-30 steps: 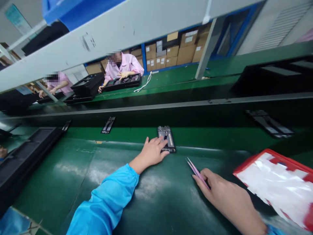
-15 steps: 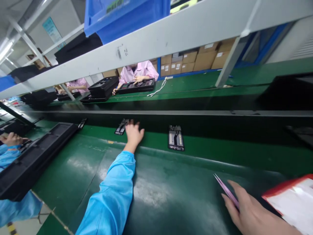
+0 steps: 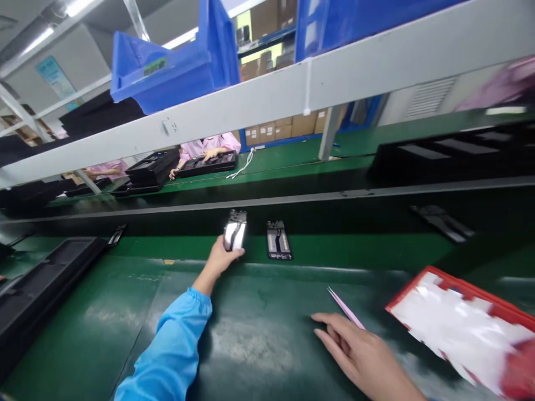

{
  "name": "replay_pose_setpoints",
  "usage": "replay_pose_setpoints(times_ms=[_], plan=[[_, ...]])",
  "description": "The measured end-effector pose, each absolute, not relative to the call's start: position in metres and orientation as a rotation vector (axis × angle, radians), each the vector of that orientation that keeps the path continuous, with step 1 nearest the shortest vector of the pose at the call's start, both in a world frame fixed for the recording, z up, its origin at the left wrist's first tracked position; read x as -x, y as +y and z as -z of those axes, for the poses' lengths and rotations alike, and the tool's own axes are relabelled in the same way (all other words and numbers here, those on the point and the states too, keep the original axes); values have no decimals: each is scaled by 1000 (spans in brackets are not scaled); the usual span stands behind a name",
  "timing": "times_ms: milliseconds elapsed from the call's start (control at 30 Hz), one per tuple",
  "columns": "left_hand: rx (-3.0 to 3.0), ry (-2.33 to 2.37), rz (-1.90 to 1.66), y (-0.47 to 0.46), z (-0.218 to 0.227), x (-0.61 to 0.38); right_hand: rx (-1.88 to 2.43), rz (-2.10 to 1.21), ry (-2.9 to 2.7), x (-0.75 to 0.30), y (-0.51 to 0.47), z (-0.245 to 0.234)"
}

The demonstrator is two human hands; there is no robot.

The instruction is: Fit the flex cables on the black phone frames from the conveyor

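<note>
My left hand (image 3: 219,259) grips an opened phone (image 3: 234,231) by its lower left side and holds it tilted up. The phone shows a bright silver inside with a dark ribbon running down it. Just right of it, a second opened phone (image 3: 278,240) lies flat on the green surface. My right hand (image 3: 355,348) hovers low over the mat, thumb and index finger stretched out and apart, the other fingers curled. Beyond its index finger lie pink tweezers (image 3: 346,308), tips pointing away to the left, their rear end hidden by the hand.
A red-edged white packet (image 3: 463,317) lies at right, with another phone part (image 3: 445,223) behind it. At left are a long black tray (image 3: 54,273) and a small phone part (image 3: 117,235). A grey rail (image 3: 267,201) crosses behind; blue bins (image 3: 175,67) sit overhead. Pink-sleeved people work beyond.
My left hand has taken hold of the left phone and lifted it, tilting it up. My right hand has shifted left relative to the tweezers, which now show past its index finger. The view has turned right.
</note>
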State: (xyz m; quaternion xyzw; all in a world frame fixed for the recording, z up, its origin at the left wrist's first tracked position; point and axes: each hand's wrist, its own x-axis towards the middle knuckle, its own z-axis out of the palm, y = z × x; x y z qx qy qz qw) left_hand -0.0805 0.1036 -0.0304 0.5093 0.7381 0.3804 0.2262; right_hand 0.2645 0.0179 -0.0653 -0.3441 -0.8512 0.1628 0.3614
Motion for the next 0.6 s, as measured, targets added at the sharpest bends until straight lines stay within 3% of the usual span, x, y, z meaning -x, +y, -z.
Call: replay_pose_setpoints(times_ms=[133, 200, 433, 600], plan=[[-1193, 1461, -984, 58, 59, -29, 1000, -717, -2035, -262, 11, 52], [-1229, 1403, -1069, 32, 65, -60, 1067, -721, -1964, -261, 11, 52], [-1993, 1304, -1041, 6, 52, -54, 1156, -284, -1881, -264, 15, 51], [-2129, 1201, -1092, 8, 51, -54, 1018, -172, -2002, -267, 12, 48]])
